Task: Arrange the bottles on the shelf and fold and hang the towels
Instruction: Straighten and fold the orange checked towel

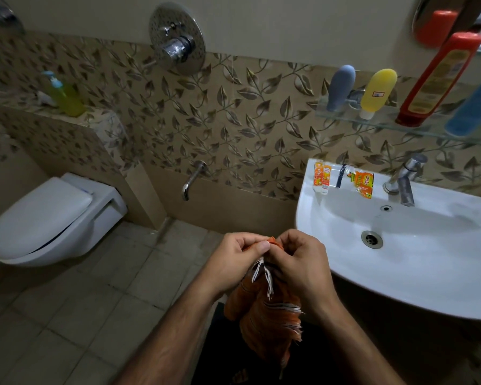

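Fingers of both hands pinch top edge of orange towel, left hand touching right hand; towel hangs straight down, long axis vertical. Bottles stand on glass shelf far up-right, above sink.

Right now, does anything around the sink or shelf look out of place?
Yes: loose sachets and small tubes lie scattered on the sink's back rim. The bottles on the glass shelf stand in a row.
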Tool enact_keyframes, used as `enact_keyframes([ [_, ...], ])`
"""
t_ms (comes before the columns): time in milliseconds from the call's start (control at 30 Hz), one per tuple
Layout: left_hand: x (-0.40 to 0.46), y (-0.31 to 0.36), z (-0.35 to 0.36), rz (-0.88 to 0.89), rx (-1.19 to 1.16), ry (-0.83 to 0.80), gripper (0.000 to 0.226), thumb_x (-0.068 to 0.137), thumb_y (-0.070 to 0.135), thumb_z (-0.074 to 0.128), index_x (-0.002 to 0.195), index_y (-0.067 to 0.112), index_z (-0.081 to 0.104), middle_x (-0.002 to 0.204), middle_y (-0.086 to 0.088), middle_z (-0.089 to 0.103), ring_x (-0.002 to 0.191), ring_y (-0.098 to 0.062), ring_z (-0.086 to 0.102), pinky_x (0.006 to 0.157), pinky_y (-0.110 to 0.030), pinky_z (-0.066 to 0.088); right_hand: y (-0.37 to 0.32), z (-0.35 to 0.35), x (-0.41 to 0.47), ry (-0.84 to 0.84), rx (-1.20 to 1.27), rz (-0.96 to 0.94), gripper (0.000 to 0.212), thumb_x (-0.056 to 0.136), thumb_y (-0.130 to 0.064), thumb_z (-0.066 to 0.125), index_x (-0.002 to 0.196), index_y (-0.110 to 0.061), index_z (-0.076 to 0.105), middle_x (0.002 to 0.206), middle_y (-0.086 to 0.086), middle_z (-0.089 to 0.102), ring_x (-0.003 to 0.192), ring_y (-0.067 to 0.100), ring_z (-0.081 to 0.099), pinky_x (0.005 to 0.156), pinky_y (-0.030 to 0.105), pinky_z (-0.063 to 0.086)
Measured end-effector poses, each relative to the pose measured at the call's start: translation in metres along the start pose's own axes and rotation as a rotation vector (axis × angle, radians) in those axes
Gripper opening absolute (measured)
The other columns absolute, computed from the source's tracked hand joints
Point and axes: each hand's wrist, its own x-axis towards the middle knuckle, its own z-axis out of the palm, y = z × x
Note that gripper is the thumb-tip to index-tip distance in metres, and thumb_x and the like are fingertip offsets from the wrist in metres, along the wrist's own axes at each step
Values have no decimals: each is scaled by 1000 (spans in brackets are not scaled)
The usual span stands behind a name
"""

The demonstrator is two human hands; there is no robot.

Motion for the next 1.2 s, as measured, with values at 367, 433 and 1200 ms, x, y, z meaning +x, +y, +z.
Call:
enact_keyframes([
  [367,0,58,-45,199,741,-103,18,95,19,60,85,32,69,78,12,70,77,-1,65,69,-19,48,-5,-16,8,-541,2,-9,34,76,-45,75,73,-14,63,77,8,71,74,22,69,72,49,56],
  [433,2,69,-45,210,835,-142,19,96,21,59,84,35,65,77,14,67,77,0,62,69,-19,46,-8,-16,9,-564,17,-68,36,76,-44,75,69,-13,59,71,5,67,71,23,67,69,48,54],
  [1200,-19,119,-55,392,1336,153,15,97,29,56,96,25,70,83,12,65,84,-14,58,71,-31,36,-16,16,2,-715,378,-4,46,72,-25,85,110,-24,58,83,13,74,80,29,72,87,47,57],
])
